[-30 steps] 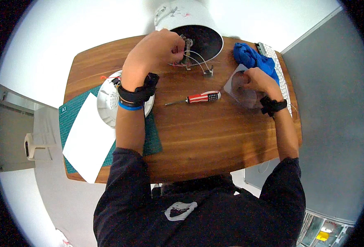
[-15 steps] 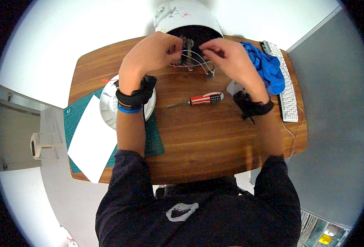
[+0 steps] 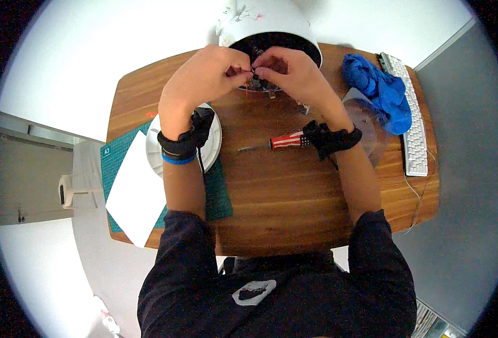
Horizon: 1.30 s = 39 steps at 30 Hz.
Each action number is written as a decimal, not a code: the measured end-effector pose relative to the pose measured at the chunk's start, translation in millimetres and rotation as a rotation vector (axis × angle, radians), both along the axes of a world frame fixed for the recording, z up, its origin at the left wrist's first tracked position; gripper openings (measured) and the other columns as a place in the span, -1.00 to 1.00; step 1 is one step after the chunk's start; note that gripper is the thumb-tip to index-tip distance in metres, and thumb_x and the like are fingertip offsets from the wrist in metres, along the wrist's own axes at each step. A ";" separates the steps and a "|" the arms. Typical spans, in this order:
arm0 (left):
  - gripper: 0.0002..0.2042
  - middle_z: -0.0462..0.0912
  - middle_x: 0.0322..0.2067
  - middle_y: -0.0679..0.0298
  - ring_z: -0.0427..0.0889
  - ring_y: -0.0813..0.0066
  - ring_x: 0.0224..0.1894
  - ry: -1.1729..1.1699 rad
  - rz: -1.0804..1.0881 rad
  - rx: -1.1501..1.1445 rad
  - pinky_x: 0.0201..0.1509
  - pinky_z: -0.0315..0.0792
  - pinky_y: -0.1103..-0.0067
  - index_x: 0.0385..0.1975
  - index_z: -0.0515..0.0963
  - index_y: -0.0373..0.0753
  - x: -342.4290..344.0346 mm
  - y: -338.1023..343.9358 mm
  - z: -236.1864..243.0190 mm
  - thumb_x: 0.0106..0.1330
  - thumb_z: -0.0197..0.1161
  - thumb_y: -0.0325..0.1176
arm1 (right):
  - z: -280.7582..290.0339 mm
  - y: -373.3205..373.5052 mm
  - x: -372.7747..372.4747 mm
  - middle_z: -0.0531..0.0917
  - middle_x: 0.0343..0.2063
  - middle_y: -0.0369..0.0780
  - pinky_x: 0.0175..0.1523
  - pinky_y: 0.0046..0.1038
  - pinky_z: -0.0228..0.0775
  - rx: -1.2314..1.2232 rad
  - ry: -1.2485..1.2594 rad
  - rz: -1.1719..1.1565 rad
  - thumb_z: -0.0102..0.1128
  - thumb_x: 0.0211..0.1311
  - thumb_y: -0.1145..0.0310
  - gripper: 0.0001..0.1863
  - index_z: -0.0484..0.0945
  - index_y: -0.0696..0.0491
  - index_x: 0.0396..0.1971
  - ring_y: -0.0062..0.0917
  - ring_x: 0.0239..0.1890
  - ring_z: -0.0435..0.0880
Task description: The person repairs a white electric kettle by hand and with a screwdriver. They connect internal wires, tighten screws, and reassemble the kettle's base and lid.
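A white round appliance housing (image 3: 268, 19) lies on its side at the far edge of the table, its dark open end toward me. My left hand (image 3: 207, 76) and my right hand (image 3: 297, 76) meet in front of that opening. Both pinch with thumb and forefinger, fingertips almost touching. What sits between them is small and dark, too fine to make out. Short wires and small parts (image 3: 263, 85) show just below the fingers; my hands cover the rest. Nearer me, beside my right wrist, lies a screwdriver (image 3: 287, 141) with a red, white and dark patterned handle.
A white round cover (image 3: 212, 138) rests under my left wrist on a green cutting mat (image 3: 218, 197), beside a white sheet (image 3: 136, 197). To the right are a blue cloth (image 3: 378, 90), a clear plastic piece (image 3: 370, 124) and a white keyboard (image 3: 414, 141) with its cable.
My hands have come together, the right one moving left to meet the left. The white wires that arched between them are now mostly hidden. The view has shifted slightly.
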State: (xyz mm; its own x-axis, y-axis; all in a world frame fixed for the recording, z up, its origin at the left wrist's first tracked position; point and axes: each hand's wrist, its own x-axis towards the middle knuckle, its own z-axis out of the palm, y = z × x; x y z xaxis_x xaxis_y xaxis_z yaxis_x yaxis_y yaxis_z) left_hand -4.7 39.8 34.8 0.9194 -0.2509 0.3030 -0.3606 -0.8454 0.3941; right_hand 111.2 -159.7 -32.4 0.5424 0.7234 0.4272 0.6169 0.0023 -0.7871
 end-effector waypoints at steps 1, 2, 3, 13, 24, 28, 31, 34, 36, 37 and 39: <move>-0.91 0.77 -0.40 0.06 0.76 0.06 -0.34 0.006 0.006 0.009 -0.23 0.60 0.34 -0.31 0.72 -0.25 -0.5 -1.8 0.7 0.31 0.40 -0.38 | -0.2 -0.7 1.6 0.82 -0.23 -0.13 -0.02 -0.38 0.65 0.001 0.001 0.006 0.40 0.31 0.30 -0.78 0.76 0.08 -0.14 -0.40 -0.19 0.83; -0.91 0.77 -0.40 0.06 0.76 0.07 -0.35 0.012 0.011 0.018 -0.23 0.60 0.35 -0.31 0.73 -0.25 -1.5 -4.1 3.2 0.31 0.40 -0.38 | -2.2 -0.6 3.1 0.82 -0.24 -0.13 -0.02 -0.39 0.65 0.006 0.015 0.009 0.41 0.30 0.30 -0.78 0.77 0.07 -0.14 -0.40 -0.19 0.83; -0.91 0.77 -0.40 0.06 0.76 0.08 -0.36 0.015 0.018 0.025 -0.24 0.60 0.36 -0.31 0.74 -0.25 -1.8 -6.5 4.5 0.31 0.41 -0.38 | -2.4 -0.5 4.1 0.82 -0.25 -0.13 -0.02 -0.39 0.65 0.010 0.026 0.014 0.42 0.29 0.29 -0.78 0.77 0.06 -0.15 -0.40 -0.19 0.83; -0.89 0.78 -0.37 0.03 0.79 0.06 -0.32 -0.082 -0.023 0.020 -0.19 0.64 0.38 -0.27 0.77 -0.28 6.5 -5.5 -4.2 0.22 0.44 -0.48 | -0.6 -1.8 5.9 0.83 -0.26 -0.15 -0.01 -0.39 0.65 0.073 -0.011 -0.017 0.42 0.26 0.26 -0.77 0.78 0.07 -0.17 -0.41 -0.19 0.83; -0.87 0.82 -0.30 0.06 0.83 0.21 -0.29 -0.053 -0.062 0.134 -0.17 0.70 0.42 -0.20 0.77 -0.28 3.4 -2.0 5.5 0.28 0.42 -0.51 | 2.4 -4.1 5.6 0.81 -0.33 -0.20 -0.04 -0.43 0.63 0.039 0.081 0.078 0.45 0.25 0.33 -0.78 0.75 0.12 -0.18 -0.52 -0.26 0.79; -0.91 0.78 -0.40 0.09 0.76 0.10 -0.39 -0.083 -0.052 0.029 -0.26 0.62 0.39 -0.31 0.77 -0.26 3.6 -4.2 0.0 0.22 0.42 -0.48 | 6.4 -6.8 4.8 0.81 -0.34 -0.20 -0.05 -0.44 0.63 0.003 0.129 0.117 0.49 0.22 0.37 -0.80 0.74 0.14 -0.22 -0.54 -0.28 0.78; -0.91 0.78 -0.41 0.09 0.76 0.11 -0.41 -0.052 -0.042 0.037 -0.28 0.62 0.40 -0.30 0.77 -0.25 4.0 -4.5 0.5 0.22 0.43 -0.47 | 6.0 -6.9 4.9 0.81 -0.35 -0.21 -0.06 -0.44 0.64 -0.019 0.137 0.126 0.50 0.21 0.37 -0.81 0.74 0.13 -0.23 -0.54 -0.29 0.78; -0.91 0.78 -0.41 0.08 0.76 0.12 -0.40 -0.051 -0.036 0.050 -0.27 0.62 0.41 -0.29 0.77 -0.25 3.9 -6.0 1.0 0.23 0.43 -0.47 | 9.8 -7.9 3.4 0.81 -0.36 -0.20 -0.08 -0.43 0.64 -0.044 0.053 0.103 0.50 0.20 0.36 -0.80 0.74 0.12 -0.23 -0.52 -0.29 0.79; -0.91 0.77 -0.41 0.07 0.77 0.12 -0.39 -0.068 -0.044 0.035 -0.26 0.62 0.41 -0.29 0.76 -0.26 2.4 -7.9 2.1 0.23 0.43 -0.47 | 8.2 -8.0 4.7 0.81 -0.37 -0.19 -0.08 -0.43 0.64 -0.032 0.006 0.065 0.50 0.20 0.34 -0.79 0.74 0.12 -0.23 -0.51 -0.29 0.80; -0.91 0.77 -0.41 0.07 0.77 0.11 -0.38 -0.063 -0.046 0.023 -0.26 0.62 0.40 -0.28 0.76 -0.26 2.5 -8.0 2.3 0.24 0.43 -0.47 | 7.8 -8.2 5.1 0.81 -0.37 -0.18 -0.08 -0.43 0.64 -0.025 -0.019 0.045 0.49 0.21 0.34 -0.79 0.74 0.11 -0.23 -0.50 -0.28 0.80; -0.90 0.77 -0.41 0.06 0.78 0.10 -0.36 -0.052 -0.049 0.001 -0.24 0.62 0.38 -0.27 0.76 -0.25 2.3 -7.3 2.6 0.24 0.42 -0.48 | 8.4 -9.1 4.4 0.81 -0.36 -0.18 -0.08 -0.42 0.64 -0.023 -0.014 0.045 0.48 0.21 0.33 -0.78 0.73 0.12 -0.23 -0.49 -0.27 0.81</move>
State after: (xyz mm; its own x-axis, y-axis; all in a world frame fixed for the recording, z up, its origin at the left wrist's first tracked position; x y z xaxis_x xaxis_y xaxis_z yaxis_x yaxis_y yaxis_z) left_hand -2.4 32.5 37.4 0.8888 -0.2957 0.3500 -0.4217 -0.8268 0.3723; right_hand 115.6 -168.9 -24.1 0.5035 0.7563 0.4177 0.6275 0.0122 -0.7785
